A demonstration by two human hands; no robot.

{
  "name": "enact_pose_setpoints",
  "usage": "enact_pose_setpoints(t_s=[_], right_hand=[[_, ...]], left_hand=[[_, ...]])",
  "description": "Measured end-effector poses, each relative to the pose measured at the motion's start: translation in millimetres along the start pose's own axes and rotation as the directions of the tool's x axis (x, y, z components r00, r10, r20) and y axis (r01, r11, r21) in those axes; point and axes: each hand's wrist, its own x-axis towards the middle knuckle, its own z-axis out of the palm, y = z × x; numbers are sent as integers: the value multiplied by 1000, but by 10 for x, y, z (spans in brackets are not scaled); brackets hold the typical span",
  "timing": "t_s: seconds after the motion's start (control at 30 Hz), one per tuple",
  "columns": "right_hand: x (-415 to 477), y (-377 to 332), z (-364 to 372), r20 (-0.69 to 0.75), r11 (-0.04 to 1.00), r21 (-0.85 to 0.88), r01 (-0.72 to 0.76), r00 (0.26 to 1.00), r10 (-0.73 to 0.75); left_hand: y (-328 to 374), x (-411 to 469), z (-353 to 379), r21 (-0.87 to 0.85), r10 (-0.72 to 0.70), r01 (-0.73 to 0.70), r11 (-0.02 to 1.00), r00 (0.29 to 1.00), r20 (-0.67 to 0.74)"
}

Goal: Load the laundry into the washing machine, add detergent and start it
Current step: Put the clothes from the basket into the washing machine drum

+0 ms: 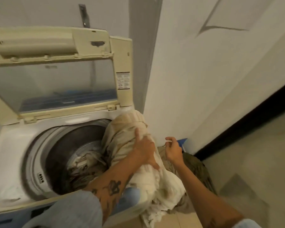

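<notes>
A top-loading washing machine [10, 155] stands with its lid [56, 83] raised against the wall. Its drum [64, 145] holds some crumpled pale laundry [84, 162]. A large cream sheet [130, 129] drapes over the machine's right rim and hangs down to the floor. My left hand [145, 150] lies on the sheet with fingers clasping its folds. My right hand [173, 148] hovers just right of the sheet, fingers loosely curled, pinching what looks like a thin white strand.
An olive-green pile of clothes [197, 168] sits on the floor right of the machine, beside something blue [182, 142] at the wall. A white wall with a dark baseboard [237, 125] runs along the right. Tiled floor [253, 162] lies beyond.
</notes>
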Motion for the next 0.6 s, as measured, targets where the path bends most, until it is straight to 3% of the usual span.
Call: enact_pose_setpoints(t_s=[0.1,0.2,0.3,0.4,0.5,0.53,0.6], right_hand=[[-21,218,-23,50,999,-23,-24,998,25],[-77,148,-65,103,1000,8,-16,995,15],[-139,-10,-112,202,998,5,-66,977,64],[-183,-158,-124,244,983,9,-184,954,176],[-234,-299,-41,272,946,85,-313,921,280],[-259,-336,9,270,944,95,-317,921,282],[-338,-431,95,277,955,103,-277,930,240]], left_hand=[[122,111,-104,180,-100,67,981,978,184],[181,158,-122,158,-112,94,983,987,113],[18,133,-165,-86,-69,68,994,998,-2],[-465,-76,-461,-473,28,-84,877,992,-125],[-1115,-547,-706,-749,-17,-102,655,989,-150],[-1315,-771,-759,-870,-92,-84,485,985,-147],[-1645,-1210,-814,-973,-292,-223,62,928,-231]])
